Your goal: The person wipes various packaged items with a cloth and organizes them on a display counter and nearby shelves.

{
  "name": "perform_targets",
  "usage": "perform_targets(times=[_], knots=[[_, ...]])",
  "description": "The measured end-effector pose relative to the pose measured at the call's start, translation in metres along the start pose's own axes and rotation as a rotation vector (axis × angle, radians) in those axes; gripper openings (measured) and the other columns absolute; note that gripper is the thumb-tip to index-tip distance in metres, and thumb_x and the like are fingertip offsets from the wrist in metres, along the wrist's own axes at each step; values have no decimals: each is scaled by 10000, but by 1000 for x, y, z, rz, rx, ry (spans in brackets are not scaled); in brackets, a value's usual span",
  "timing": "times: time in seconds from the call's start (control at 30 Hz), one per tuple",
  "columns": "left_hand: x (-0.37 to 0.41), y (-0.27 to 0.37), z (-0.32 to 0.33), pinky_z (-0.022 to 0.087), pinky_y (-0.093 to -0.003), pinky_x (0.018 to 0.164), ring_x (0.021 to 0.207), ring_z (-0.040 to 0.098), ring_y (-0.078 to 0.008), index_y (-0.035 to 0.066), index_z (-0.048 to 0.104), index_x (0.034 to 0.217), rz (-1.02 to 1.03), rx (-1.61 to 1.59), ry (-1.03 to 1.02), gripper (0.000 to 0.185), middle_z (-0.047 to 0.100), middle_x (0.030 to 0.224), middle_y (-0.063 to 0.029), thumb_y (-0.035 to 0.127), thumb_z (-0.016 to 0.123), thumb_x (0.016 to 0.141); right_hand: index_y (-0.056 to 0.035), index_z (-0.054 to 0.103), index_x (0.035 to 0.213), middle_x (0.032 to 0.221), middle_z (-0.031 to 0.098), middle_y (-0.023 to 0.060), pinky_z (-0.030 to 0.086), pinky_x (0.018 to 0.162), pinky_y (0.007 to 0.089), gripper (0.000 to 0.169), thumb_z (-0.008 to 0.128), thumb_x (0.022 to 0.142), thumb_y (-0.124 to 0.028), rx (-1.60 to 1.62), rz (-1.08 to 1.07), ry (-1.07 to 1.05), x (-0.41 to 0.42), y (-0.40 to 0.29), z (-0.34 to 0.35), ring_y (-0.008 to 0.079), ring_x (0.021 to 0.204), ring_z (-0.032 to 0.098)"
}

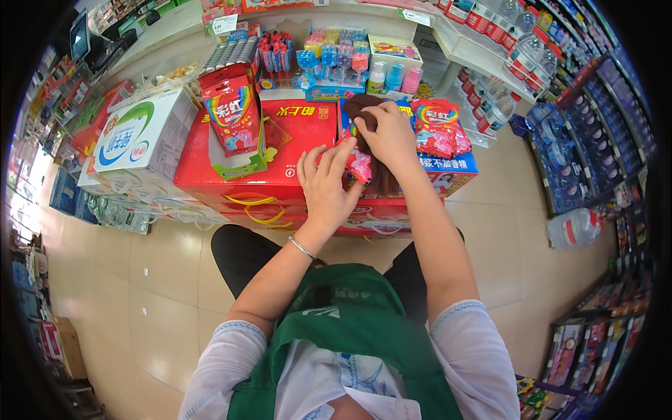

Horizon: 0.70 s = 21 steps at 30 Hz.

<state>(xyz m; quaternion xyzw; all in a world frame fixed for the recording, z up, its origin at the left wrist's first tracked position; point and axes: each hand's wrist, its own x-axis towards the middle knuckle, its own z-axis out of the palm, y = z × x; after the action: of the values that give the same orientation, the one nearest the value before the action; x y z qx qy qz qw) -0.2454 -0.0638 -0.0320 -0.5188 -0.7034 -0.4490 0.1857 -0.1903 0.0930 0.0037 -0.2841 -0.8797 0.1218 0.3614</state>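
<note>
My left hand (pixel 328 181) grips the lower left edge of a red Skittles candy bag (pixel 359 166). My right hand (pixel 387 135) presses a dark brown cloth (pixel 366 107) on the upper part of that bag; more of the cloth hangs down under the right wrist. Both rest over a blue carton (pixel 451 163). Several red Skittles bags (pixel 437 126) lie to the right of my right hand. Left of my left hand, an opened display box (pixel 239 170) with Skittles bags in it leans on a red carton (pixel 299 147).
A white milk carton (pixel 142 139) stands at the left. Behind are lollipops (pixel 336 55), small spray bottles (pixel 394 77) and a white counter shelf (pixel 462 47) bearing water bottles (pixel 525 52). Stocked shelves (pixel 572 136) stand at the right, a large water bottle (pixel 575 228) on the floor.
</note>
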Motion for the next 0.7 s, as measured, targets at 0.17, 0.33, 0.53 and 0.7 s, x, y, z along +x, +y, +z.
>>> perform_targets(times=[0.17, 0.33, 0.53, 0.7], knots=[[25, -15, -9, 381, -452, 956, 1048, 524, -302, 91, 668, 1006, -9, -118, 10, 313, 619, 1009, -67, 105, 737, 701, 14, 675, 1049, 993, 683, 112, 489, 831, 327, 355, 632, 925, -315, 729, 232, 203, 9, 3, -26, 234, 906, 639], [53, -18, -19, 504, -296, 772, 866, 660, -171, -21, 601, 1066, -528, -887, 21, 275, 680, 1061, -100, 235, 521, 1005, 23, 603, 1119, 1074, 640, 114, 453, 887, 307, 281, 568, 972, -214, 1043, 194, 533, -13, -16, -81, 194, 981, 603], [42, -5, -9, 516, -342, 883, 1092, 601, -189, 49, 521, 1277, -1060, -1401, -71, 336, 610, 1189, -96, 248, 397, 1036, -145, 671, 1097, 1258, 560, 96, 386, 973, 467, 326, 704, 808, -293, 152, -406, 54, -41, -53, -15, 336, 1136, 492], [37, -5, -8, 471, -474, 972, 1180, 556, -210, 64, 464, 1322, -1089, -1427, -108, 397, 558, 1292, -93, 315, 293, 1067, -196, 704, 1094, 1211, 606, 60, 419, 916, 478, 296, 646, 854, -359, 142, -116, -18, -18, -34, -2, 316, 1111, 538]])
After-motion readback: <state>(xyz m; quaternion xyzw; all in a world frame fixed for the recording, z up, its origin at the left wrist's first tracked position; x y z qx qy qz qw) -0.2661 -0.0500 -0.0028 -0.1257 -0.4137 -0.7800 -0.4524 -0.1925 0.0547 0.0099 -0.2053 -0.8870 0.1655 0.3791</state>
